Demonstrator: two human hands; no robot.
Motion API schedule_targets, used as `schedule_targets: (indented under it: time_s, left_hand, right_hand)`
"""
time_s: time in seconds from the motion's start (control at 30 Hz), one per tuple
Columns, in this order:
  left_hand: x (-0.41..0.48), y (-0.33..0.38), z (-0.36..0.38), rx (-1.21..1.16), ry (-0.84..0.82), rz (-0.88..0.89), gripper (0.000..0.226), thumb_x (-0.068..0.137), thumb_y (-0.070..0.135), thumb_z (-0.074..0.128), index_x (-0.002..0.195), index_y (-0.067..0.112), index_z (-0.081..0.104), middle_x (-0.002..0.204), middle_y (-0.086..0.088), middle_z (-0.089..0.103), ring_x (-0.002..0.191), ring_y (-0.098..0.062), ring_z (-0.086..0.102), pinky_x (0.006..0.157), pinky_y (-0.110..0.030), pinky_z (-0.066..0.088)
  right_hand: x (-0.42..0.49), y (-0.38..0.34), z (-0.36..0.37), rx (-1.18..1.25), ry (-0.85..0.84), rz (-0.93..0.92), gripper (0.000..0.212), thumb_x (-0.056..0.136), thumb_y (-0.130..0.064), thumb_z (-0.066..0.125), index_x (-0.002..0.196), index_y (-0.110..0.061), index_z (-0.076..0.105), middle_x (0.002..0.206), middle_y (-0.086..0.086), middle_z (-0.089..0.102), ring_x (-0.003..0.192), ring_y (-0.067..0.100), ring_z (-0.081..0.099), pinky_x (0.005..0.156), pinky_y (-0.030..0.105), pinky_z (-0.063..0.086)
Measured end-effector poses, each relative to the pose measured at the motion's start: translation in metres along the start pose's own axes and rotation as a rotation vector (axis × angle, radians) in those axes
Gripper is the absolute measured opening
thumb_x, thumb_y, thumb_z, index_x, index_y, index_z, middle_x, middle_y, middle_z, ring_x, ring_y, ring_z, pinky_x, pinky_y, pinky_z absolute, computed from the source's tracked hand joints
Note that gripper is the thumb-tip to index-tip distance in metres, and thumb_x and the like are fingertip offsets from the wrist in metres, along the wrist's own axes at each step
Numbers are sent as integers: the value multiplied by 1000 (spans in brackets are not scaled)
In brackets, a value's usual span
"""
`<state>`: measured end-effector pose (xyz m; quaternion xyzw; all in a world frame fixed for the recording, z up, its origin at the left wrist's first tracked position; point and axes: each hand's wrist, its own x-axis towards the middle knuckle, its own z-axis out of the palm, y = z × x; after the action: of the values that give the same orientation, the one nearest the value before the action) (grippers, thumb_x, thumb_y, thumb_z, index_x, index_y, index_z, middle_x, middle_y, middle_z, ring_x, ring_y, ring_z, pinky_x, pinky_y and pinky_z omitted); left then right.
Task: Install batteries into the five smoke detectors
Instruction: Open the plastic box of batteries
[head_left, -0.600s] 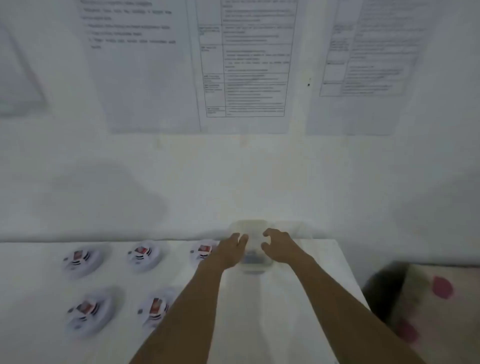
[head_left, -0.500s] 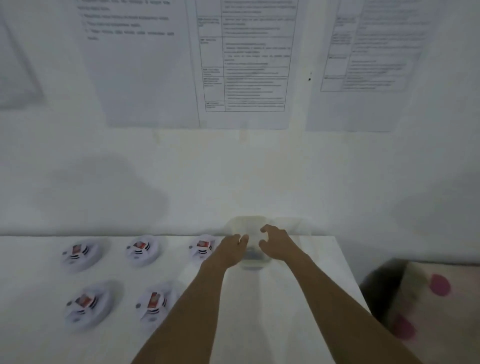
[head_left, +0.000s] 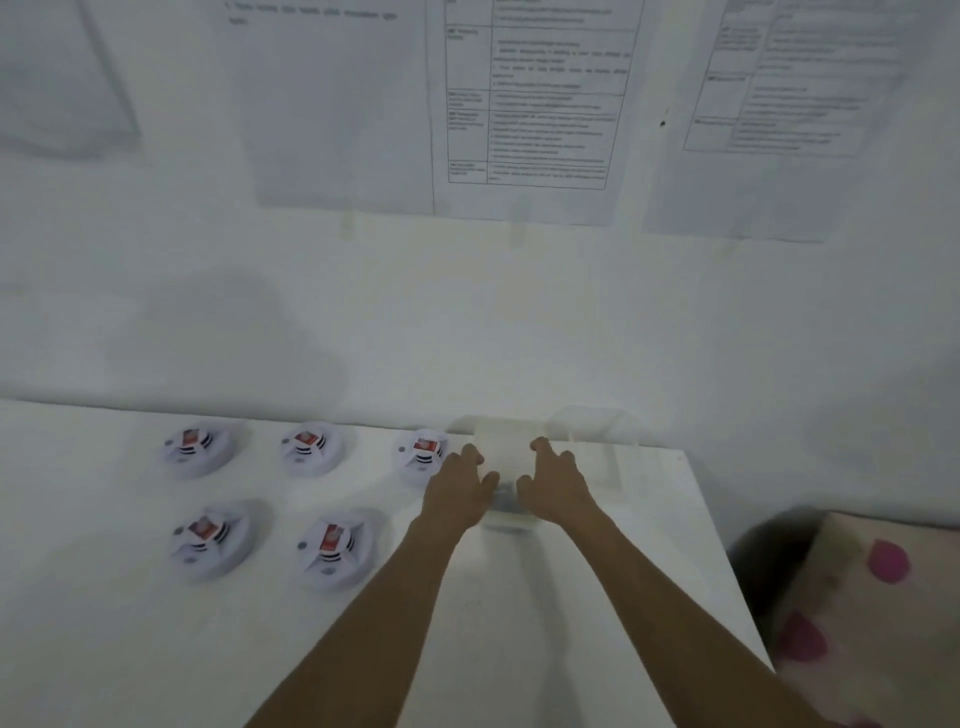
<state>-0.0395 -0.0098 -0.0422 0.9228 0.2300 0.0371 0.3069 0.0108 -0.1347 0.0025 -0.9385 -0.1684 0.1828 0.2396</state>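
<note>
Five white round smoke detectors lie on the white table (head_left: 519, 634), each with a red-and-white patch on top. Three form the back row (head_left: 195, 451) (head_left: 310, 448) (head_left: 422, 455) and two the front row (head_left: 208, 540) (head_left: 335, 550). To their right stands a small clear plastic container (head_left: 510, 449) with something grey at its bottom, too blurred to name. My left hand (head_left: 460, 491) presses its left side and my right hand (head_left: 556, 480) its right side, fingers curled around it.
A second clear plastic piece (head_left: 608, 441) stands just right of the container, against the wall. Printed sheets (head_left: 524, 104) hang on the wall behind. The table's right edge drops off to a cloth with pink dots (head_left: 878, 587).
Both hands stay on the clear container, and my right fingers have closed a little more around its side. The detectors have not moved.
</note>
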Motion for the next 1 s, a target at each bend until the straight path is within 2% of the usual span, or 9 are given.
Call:
schedule_targets:
  time_s: [0.2,0.37,0.43,0.53,0.6,0.67,0.73,0.87,1.0]
  left_hand:
    - [-35,-25,-10,2,-25,51,31,96,31,50,122,15,46,124,-5,56,106,-22,57,88,-27,42]
    - [-64,-60,-29,-80,-142,84,30,94,27,54,121,17,47,125,-5,56,108,-21,54,91,-28,42]
    - [-75,-74,-38,-109,-183,121,29,94,27,55,121,19,48,125,-2,56,106,-16,53,87,-25,42]
    - [-93,-91,-53,-147,-244,144,29,93,28,56,121,23,49,121,3,56,96,-11,52,78,-22,41]
    - [-102,-101,-62,-172,-296,134,28,93,30,56,120,26,50,119,6,55,95,-12,53,79,-22,44]
    - [-111,-113,-71,-191,-341,142,27,93,30,56,119,29,51,120,12,53,100,-10,52,85,-21,42]
    - [-121,-127,-78,-222,-387,161,26,93,30,56,119,33,51,119,20,51,103,-5,49,84,-15,37]
    - [-139,-161,-94,-295,-432,194,25,93,33,55,117,41,55,121,31,50,107,4,49,88,-9,36]
    - [-152,-199,-103,-407,-355,184,36,86,42,55,121,38,57,125,27,55,116,4,50,100,-25,40]
  right_hand:
    - [-37,-14,24,-51,48,38,53,96,-34,48,139,-12,27,130,19,44,110,33,55,89,32,45]
    - [-57,-12,31,203,-41,38,67,91,-32,57,144,-14,21,127,14,55,78,32,68,65,35,59]
    - [-63,-12,35,240,-91,70,79,89,-35,60,149,-20,11,123,14,58,72,31,70,64,37,60]
    - [-76,-14,43,232,-195,94,80,84,-39,65,147,-24,17,93,14,68,56,26,67,51,30,57]
    - [-83,-16,47,71,-173,70,70,80,-49,64,137,-21,34,93,7,67,57,20,64,51,27,54]
    - [-87,-19,50,-161,-93,31,60,78,-60,61,122,-21,47,106,1,64,72,17,60,63,28,49]
    - [-91,-22,55,-268,-66,-5,51,78,-63,60,103,-19,55,103,-1,64,82,16,56,65,28,41]
    - [-96,-28,68,-174,-212,-55,50,70,-63,70,68,-17,49,70,-2,58,65,14,56,56,25,39]
    - [-103,-39,88,8,-412,-2,56,65,-62,75,59,-16,43,56,-3,52,53,13,56,56,25,46]
